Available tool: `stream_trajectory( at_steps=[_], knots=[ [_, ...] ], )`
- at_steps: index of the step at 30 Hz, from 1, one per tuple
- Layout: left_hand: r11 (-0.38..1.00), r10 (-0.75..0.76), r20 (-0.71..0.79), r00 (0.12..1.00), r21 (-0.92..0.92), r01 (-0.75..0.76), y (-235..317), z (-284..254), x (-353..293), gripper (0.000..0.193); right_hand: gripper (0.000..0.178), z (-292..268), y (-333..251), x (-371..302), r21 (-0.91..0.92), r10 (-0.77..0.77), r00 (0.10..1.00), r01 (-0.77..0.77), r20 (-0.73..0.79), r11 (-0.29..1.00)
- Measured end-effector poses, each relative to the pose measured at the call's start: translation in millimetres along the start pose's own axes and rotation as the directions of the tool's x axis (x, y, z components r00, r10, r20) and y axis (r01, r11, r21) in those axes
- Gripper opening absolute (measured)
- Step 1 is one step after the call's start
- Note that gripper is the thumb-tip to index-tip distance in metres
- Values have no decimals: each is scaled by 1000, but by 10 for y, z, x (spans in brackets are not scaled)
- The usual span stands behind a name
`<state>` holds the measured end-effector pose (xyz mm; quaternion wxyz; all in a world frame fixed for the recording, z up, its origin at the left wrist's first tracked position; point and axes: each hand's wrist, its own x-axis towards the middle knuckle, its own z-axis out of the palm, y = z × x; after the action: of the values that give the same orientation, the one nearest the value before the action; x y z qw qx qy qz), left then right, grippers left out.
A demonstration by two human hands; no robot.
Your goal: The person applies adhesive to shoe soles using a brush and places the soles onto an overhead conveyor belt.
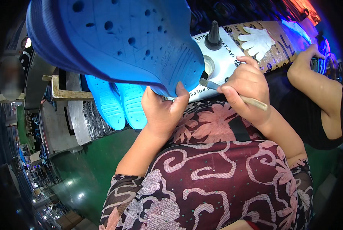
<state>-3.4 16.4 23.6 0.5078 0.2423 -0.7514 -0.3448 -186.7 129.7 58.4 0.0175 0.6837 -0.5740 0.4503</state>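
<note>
My left hand [165, 107] grips the near end of a large blue foam shoe sole [133, 42], thumb on its face and fingers hidden behind. The sole is tilted up close to the camera, with round holes and ribbed lines. My right hand [250, 90] is closed round a brush [213, 85] with a pale handle, its bristles pointing left close to the sole's end. Whether they touch, I cannot tell. A small black bit shows at that end, just above the bristles. Behind it, a round shallow dish [209, 67] is partly hidden by the sole.
A black cone-topped bottle [214, 38] stands on a white printed sheet [231, 50]. Beyond lies a white glove [257, 41] on brown-taped cardboard [280, 48]. More blue soles [108, 105] rest at left beside a wooden frame [69, 92]. Another person's arm [311, 78] is at right.
</note>
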Motion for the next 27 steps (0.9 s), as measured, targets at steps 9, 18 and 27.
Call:
stream_trajectory(
  at_steps=[9, 18, 27],
  knots=[
    [994, 82, -4, 997, 71, -82, -63, -68, -4, 27, 11, -31, 12, 54, 66, 40, 999, -39, -17, 997],
    [999, 39, 10, 999, -26, -39, 62, -91, 171, 31, 15, -269, 46, -57, 57, 80, 993, -76, -83, 995],
    [664, -397, 600, 695, -335, 669, 1021, -287, 910, 67, 21, -539, 429, -598, 230, 396, 858, -334, -327, 914]
  ],
)
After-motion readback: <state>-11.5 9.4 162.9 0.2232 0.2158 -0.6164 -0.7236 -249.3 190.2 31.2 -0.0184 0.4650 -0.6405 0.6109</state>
